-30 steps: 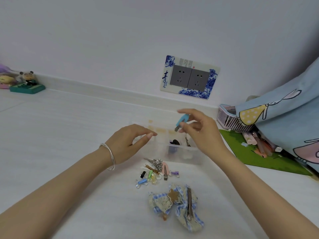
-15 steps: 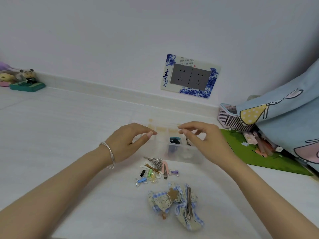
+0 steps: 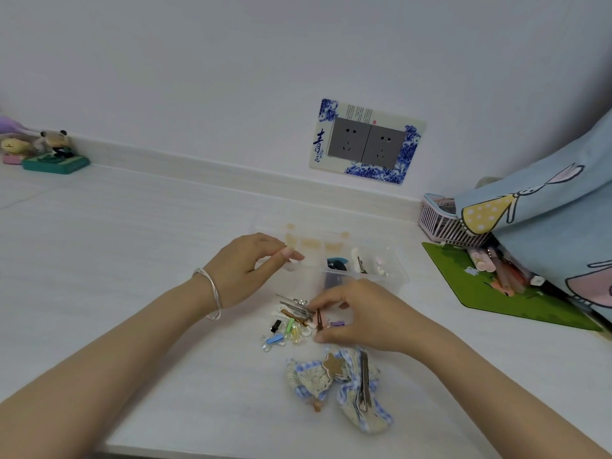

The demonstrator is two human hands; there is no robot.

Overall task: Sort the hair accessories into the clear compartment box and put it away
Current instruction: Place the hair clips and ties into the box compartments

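**Clear compartment box held at its rim, clip pile just in front**

The left hand pinches the box's near-left rim between thumb and forefinger. The right hand curls its fingers over the pile, thumb and forefinger gripping a brown clip. 2 fabric bows lie nearer the table's front edge. A green mat and pink basket crowd the right; leftward the table runs wide to the figurines.
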